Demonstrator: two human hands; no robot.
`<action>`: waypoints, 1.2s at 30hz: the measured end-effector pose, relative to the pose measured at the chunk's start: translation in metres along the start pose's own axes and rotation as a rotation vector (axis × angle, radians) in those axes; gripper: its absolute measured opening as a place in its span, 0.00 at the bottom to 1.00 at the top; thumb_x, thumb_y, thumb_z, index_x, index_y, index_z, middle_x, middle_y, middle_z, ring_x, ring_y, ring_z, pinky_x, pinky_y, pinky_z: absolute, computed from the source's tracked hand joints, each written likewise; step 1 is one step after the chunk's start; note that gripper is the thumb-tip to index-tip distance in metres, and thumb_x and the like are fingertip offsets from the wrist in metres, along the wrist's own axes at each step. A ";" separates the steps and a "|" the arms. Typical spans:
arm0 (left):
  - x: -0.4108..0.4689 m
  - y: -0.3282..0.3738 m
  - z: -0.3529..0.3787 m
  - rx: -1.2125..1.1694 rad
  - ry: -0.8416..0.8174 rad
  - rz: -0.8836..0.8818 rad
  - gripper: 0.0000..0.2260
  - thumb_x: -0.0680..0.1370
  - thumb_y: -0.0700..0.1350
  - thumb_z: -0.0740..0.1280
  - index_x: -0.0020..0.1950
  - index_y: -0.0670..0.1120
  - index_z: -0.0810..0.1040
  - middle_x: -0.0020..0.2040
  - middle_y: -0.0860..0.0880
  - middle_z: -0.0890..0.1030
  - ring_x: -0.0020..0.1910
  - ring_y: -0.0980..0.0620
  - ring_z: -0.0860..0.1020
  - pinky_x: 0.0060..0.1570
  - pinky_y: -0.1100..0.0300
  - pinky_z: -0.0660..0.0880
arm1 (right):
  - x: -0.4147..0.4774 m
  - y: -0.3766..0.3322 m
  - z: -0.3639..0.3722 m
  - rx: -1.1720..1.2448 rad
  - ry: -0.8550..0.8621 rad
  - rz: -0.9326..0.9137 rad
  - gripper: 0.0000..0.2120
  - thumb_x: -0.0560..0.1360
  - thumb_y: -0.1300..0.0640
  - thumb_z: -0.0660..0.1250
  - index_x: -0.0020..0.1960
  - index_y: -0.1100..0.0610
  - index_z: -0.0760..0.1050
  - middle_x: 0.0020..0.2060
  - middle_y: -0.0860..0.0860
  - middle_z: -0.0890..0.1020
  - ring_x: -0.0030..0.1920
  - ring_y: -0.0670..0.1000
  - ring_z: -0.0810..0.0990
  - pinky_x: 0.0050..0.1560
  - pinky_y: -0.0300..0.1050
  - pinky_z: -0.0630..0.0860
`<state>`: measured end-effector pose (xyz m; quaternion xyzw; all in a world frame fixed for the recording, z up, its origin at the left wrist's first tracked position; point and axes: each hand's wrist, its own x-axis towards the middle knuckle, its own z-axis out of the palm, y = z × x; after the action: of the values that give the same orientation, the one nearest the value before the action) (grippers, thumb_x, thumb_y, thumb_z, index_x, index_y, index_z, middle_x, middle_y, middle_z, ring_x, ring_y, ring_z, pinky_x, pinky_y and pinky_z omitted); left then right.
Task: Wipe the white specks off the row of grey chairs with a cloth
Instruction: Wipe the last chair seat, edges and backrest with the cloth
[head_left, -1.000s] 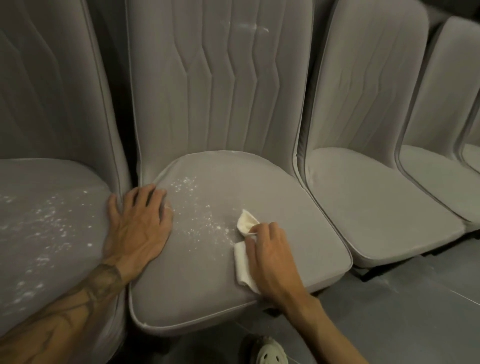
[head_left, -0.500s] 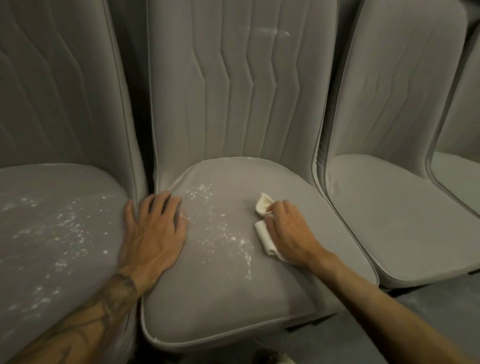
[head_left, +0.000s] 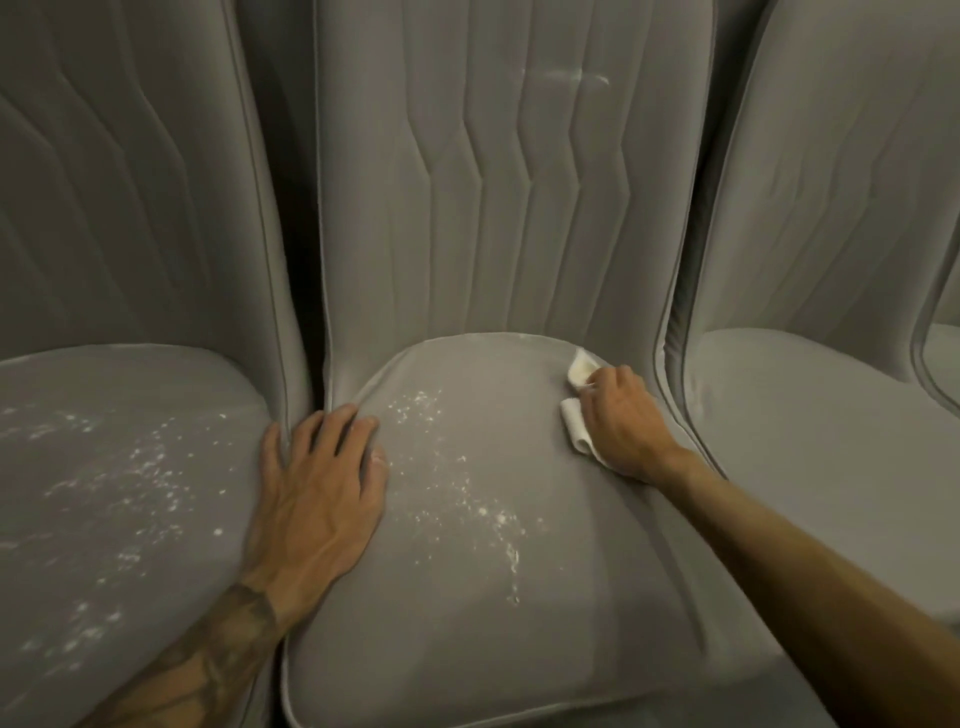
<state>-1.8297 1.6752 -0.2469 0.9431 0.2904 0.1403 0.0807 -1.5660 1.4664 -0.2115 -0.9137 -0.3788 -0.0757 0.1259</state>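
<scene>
Cloth (head_left: 572, 418) — white, folded — lies at the far right seat corner of the middle chair (head_left: 467, 634), gripped under the right hand (head_left: 623, 423), whose fingers curl over it. Left hand (head_left: 317, 486) rests flat, fingers spread, on the seat's left edge — white specks (head_left: 470, 493) lie between the two.

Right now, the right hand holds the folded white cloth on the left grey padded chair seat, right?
No. The head view shows the right hand holding the folded white cloth on the middle grey padded chair seat, near its back right corner.
</scene>
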 end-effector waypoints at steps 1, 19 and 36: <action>0.001 0.000 0.001 -0.007 -0.001 -0.003 0.21 0.84 0.55 0.49 0.73 0.53 0.71 0.73 0.51 0.70 0.73 0.46 0.70 0.77 0.34 0.57 | 0.007 -0.001 0.001 0.004 0.045 0.073 0.10 0.81 0.64 0.58 0.51 0.70 0.74 0.50 0.69 0.76 0.51 0.67 0.74 0.52 0.62 0.69; 0.004 -0.001 0.000 -0.011 -0.035 -0.038 0.24 0.84 0.57 0.47 0.75 0.54 0.71 0.76 0.53 0.69 0.76 0.49 0.67 0.79 0.38 0.55 | 0.053 -0.109 0.052 0.161 -0.027 -0.210 0.11 0.83 0.59 0.55 0.54 0.65 0.73 0.53 0.64 0.75 0.53 0.63 0.73 0.55 0.58 0.66; 0.001 -0.001 -0.010 -0.097 0.006 -0.054 0.26 0.82 0.57 0.50 0.76 0.48 0.71 0.75 0.47 0.71 0.75 0.48 0.69 0.79 0.42 0.59 | 0.066 -0.138 0.053 0.230 -0.160 -0.490 0.11 0.83 0.57 0.57 0.55 0.64 0.72 0.52 0.63 0.76 0.53 0.62 0.73 0.58 0.56 0.66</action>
<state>-1.8331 1.6774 -0.2376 0.9295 0.3091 0.1546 0.1292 -1.6154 1.6198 -0.2234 -0.7778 -0.6031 0.0118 0.1765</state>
